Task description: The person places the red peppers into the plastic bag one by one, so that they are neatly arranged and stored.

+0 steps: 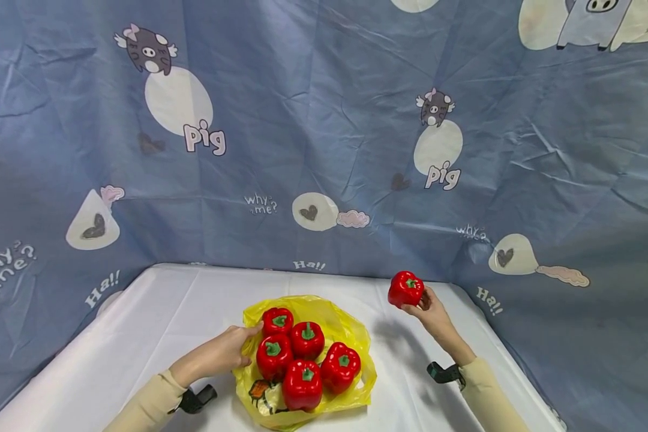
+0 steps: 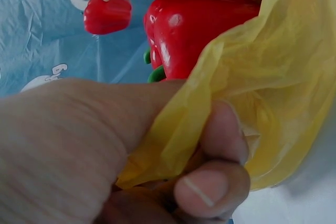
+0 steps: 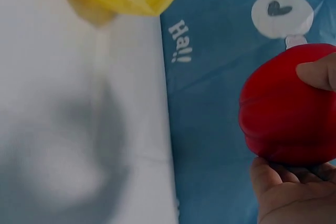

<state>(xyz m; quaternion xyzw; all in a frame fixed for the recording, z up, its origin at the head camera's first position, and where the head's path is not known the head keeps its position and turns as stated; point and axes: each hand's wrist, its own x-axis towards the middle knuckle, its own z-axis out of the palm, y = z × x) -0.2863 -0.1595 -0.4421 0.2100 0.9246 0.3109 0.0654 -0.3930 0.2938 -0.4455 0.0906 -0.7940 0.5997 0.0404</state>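
A yellow plastic bag [image 1: 351, 318] lies spread on the table with several red bell peppers [image 1: 308, 340] grouped on it, green stems showing. My left hand [image 1: 224, 353] grips the bag's left edge; in the left wrist view its fingers [image 2: 212, 182] curl round the crumpled yellow plastic. To the right of the bag, above the table, my right hand [image 1: 434, 313] holds one red bell pepper [image 1: 405, 289]. Seen from the right wrist, the thumb lies on one side of this bell pepper [image 3: 289, 108] and the other fingers on the opposite side.
A white cloth [image 1: 156, 324] covers the table. Behind it hangs a blue curtain [image 1: 324, 120] printed with pigs and lettering, which also runs along both sides. Each wrist wears a dark strap device, such as the black one [image 1: 197, 399] on the left.
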